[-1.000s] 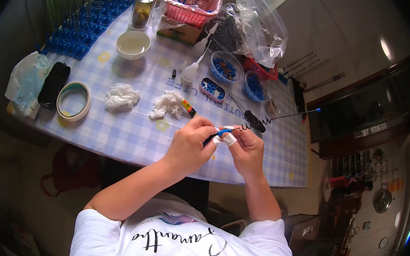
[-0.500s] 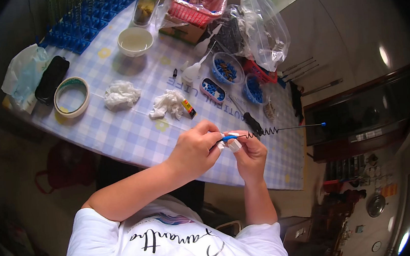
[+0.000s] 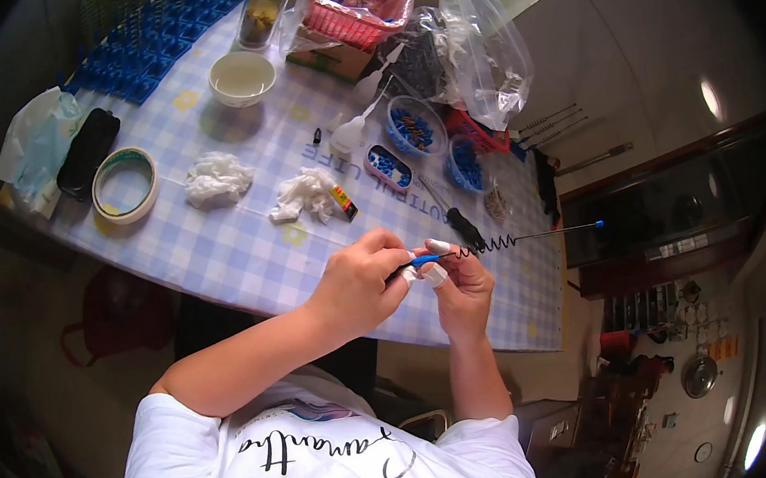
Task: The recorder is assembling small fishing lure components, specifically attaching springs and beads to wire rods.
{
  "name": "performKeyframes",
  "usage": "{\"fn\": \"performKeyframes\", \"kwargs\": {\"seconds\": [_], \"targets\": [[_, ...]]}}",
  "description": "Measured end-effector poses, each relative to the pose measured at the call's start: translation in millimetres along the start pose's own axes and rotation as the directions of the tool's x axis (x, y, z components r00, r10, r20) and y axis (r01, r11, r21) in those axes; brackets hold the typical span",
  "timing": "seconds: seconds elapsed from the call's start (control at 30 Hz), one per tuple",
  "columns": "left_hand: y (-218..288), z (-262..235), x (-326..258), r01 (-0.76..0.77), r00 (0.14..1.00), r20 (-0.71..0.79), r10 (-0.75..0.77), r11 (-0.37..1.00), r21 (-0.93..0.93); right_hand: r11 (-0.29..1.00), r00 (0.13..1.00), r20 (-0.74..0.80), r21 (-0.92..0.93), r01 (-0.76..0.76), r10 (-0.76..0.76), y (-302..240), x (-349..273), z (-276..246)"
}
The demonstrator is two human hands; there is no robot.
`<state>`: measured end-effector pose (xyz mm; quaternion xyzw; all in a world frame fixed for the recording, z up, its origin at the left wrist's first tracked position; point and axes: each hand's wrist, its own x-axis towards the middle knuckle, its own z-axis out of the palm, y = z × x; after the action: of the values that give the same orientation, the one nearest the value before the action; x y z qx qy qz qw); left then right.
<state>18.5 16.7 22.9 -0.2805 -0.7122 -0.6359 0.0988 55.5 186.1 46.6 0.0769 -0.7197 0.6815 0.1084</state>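
Observation:
Over the front edge of the table, both my hands are at a thin black wire rod (image 3: 491,245) with a spring-like coil along its middle. A small blue cap (image 3: 599,225) sits on its far right end. At the left end is a blue piece (image 3: 423,260), pinched in the fingers of my left hand (image 3: 359,274). My right hand (image 3: 464,292) is around the rod just left of the coil. White tape wraps some of its fingertips, and its thumb and forefinger tips are slightly apart. The left piece's outer end is hidden by my fingers.
Beyond my hands lie a black-handled screwdriver (image 3: 465,227), a small tray of blue pieces (image 3: 388,167), and bowls of blue parts (image 3: 415,126). Crumpled tissue (image 3: 218,177), a tape roll (image 3: 125,184) and a white bowl (image 3: 242,78) stand leftward. A red basket (image 3: 362,22) is at the back.
My right forefinger tip has lifted a little from the rod, and the rod's right end has tilted slightly upward. My left hand keeps its pinch. The whole view has shifted slightly.

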Motion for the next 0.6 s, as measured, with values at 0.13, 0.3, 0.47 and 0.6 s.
{"fn": "performKeyframes", "kwargs": {"seconds": [0.13, 0.3, 0.47, 0.6], "targets": [[-1.5, -0.1, 0.7, 0.024, 0.999, 0.022, -0.024, 0.999, -0.025, 0.995, 0.998, 0.017, 0.076, 0.067, -0.068, 3.5, 1.8, -0.5], [-0.1, -1.6, 2.3, 0.045, 0.999, 0.027, -0.044, 0.999, -0.032, 0.999, 0.999, 0.035, -0.003, 0.041, -0.041, 5.5, 1.7, -8.1], [-0.9, -0.9, 2.3, 0.052, 0.998, 0.032, -0.051, 0.998, -0.037, 0.999, 1.0, 0.023, -0.025, 0.022, -0.022, 5.9, 1.0, -6.7], [0.8, 0.0, 2.6, 0.061, 0.997, 0.04, -0.06, 0.997, -0.035, 0.999, 0.999, 0.019, 0.021, 0.034, -0.035, 3.0, 0.6, -3.7]]}}
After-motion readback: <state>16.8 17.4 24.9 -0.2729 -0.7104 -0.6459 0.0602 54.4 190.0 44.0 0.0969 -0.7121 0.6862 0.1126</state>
